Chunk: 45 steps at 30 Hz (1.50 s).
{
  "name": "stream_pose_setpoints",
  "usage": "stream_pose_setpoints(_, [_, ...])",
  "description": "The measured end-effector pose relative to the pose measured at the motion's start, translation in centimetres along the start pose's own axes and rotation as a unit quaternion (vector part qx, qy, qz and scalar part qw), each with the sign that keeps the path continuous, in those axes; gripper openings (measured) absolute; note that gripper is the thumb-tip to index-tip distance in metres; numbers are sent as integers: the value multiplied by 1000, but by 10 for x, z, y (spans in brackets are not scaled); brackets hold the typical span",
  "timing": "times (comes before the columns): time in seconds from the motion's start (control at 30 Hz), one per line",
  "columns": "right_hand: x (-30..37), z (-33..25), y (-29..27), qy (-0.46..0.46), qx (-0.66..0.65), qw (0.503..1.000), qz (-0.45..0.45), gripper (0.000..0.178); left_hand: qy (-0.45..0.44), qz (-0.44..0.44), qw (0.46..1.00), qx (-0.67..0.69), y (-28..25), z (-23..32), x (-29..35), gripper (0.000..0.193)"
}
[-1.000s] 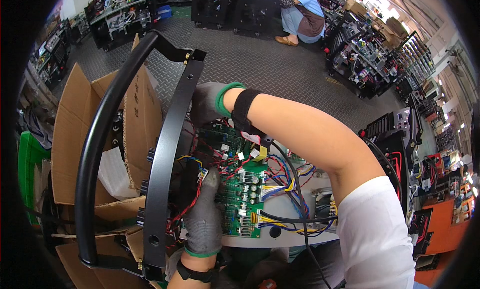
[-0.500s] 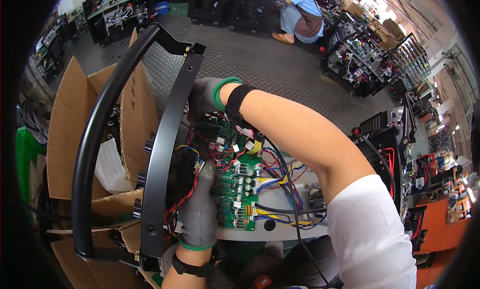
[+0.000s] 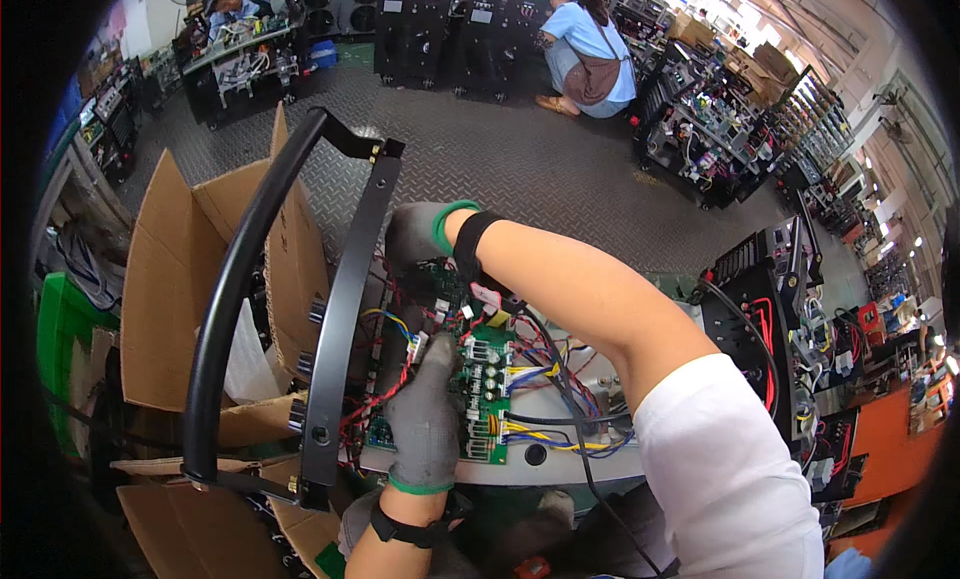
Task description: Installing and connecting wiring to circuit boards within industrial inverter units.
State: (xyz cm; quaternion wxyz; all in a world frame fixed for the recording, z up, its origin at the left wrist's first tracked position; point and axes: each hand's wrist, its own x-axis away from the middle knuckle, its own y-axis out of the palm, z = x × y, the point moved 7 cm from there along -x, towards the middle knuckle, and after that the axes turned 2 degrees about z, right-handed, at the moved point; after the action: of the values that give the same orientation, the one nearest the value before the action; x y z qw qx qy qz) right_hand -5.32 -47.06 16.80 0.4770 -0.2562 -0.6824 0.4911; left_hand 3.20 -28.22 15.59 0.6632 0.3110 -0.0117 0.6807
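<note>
My left hand (image 3: 425,424), in a grey glove with green cuff, is low over the machine, beside a green circuit board (image 3: 485,419). Its thumb lies next to a white wire connector (image 3: 417,348) with blue, yellow and red wires; the other fingers curl into shadow, and what they hold is hidden. My right arm reaches across the board. The gloved right hand (image 3: 412,237) bends down behind the black front panel (image 3: 350,309) at the far end of the board, its fingers out of sight. A black tubular handle (image 3: 240,269) is fixed to the panel.
An open cardboard box (image 3: 175,279) stands left of the handle, beside a green bin (image 3: 60,329). A black cable (image 3: 575,409) runs over the metal chassis. More black machines (image 3: 760,309) stand at right. A person (image 3: 595,59) squats across the patterned floor (image 3: 480,149).
The view has shifted, so the machine and box sit lower and further right. Both hands remain in about the same places at the panel and board. The squatting person has turned slightly.
</note>
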Motion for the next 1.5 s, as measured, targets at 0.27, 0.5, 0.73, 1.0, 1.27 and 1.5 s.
stream_pose_setpoints(0.27, [-6, 11, 4, 28, -47, 995, -84, 37, -60, -42, 993, 91, 3, 6, 1, 26])
stream_pose_setpoints(0.5, [-9, -6, 7, -110, 29, 991, -76, 35, -41, -25, 998, 49, -1, -2, -2, 26])
stream_pose_setpoints(0.73, [-5, -10, 13, -48, -59, 993, -96, 38, -54, -86, 990, 95, 10, -6, -4, 31])
stream_pose_setpoints(1.0, [27, -7, -15, -35, -229, 972, 24, 52, -110, -105, 976, 153, 20, -2, 11, 34])
stream_pose_setpoints(1.27, [70, 13, -34, 26, -40, 995, 84, 39, -101, -68, 988, 94, 9, -11, 7, 38])
stream_pose_setpoints(1.5, [80, 13, -33, -34, -322, 944, 58, 37, -91, -36, 990, 106, 14, -12, 6, 28])
